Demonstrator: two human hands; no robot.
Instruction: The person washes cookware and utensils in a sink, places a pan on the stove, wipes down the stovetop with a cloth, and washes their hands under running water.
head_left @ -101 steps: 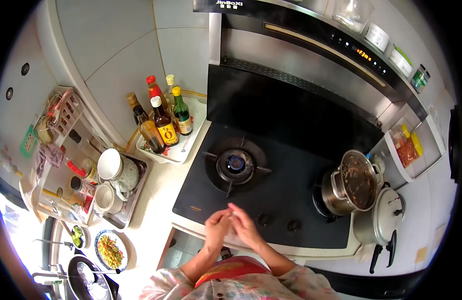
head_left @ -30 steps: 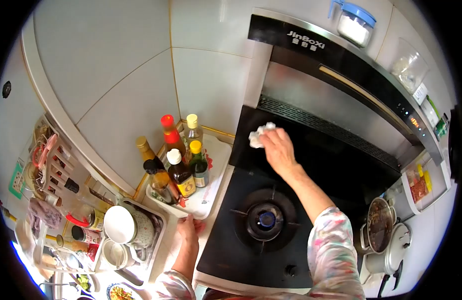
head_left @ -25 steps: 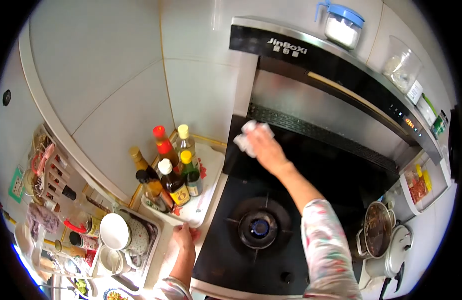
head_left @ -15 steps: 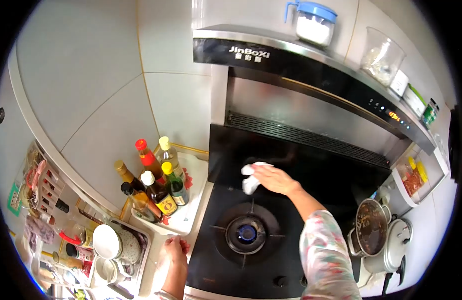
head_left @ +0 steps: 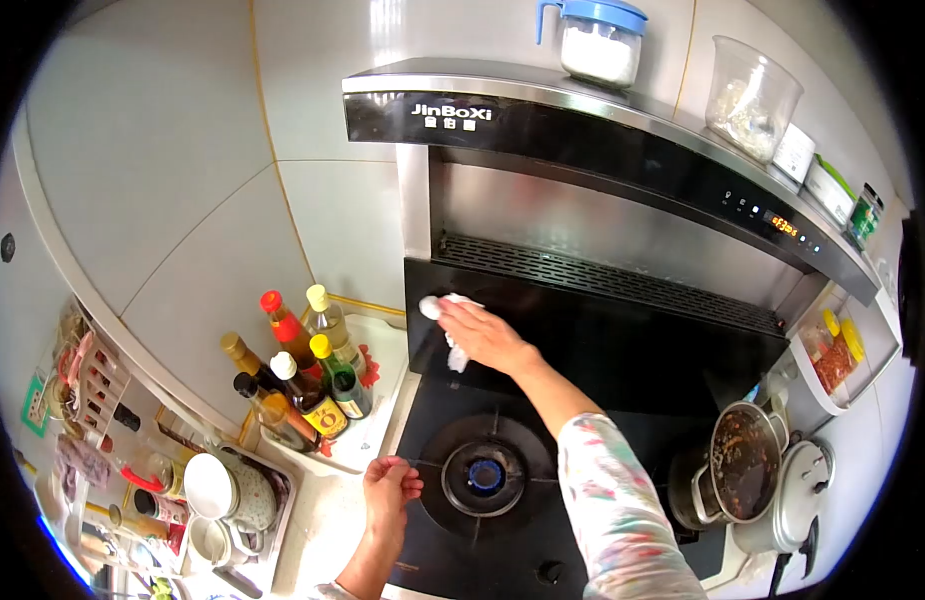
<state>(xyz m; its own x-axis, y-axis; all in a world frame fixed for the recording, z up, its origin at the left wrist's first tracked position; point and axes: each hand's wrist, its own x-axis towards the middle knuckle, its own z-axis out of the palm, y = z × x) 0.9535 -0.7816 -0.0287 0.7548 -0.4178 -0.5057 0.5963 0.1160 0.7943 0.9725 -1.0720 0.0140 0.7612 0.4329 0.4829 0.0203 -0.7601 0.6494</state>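
My right hand (head_left: 488, 337) presses a crumpled white cloth (head_left: 457, 357) against the upper left of the black back panel (head_left: 603, 345) behind the stove. Part of the cloth is hidden under the fingers. My left hand (head_left: 389, 490) hovers at the left edge of the black gas stove (head_left: 453, 555), its fingers curled in and nothing visible in them. Just right of it is the round burner (head_left: 484, 475). Sauce and oil bottles (head_left: 308, 395) stand on a white tray (head_left: 383, 400) beyond my left hand.
A stainless steel pot (head_left: 748, 460) with dark residue sits on the stove's right side, near a lidded pressure cooker (head_left: 798, 495). Above hangs the range hood (head_left: 583, 140), with jars and containers on top. At the left are mugs (head_left: 245, 490) on a tray and several jars.
My right hand has slid the cloth left and up along the back panel. My left hand has moved right to the stove's edge, its fingers still curled. The camera view has shifted slightly.
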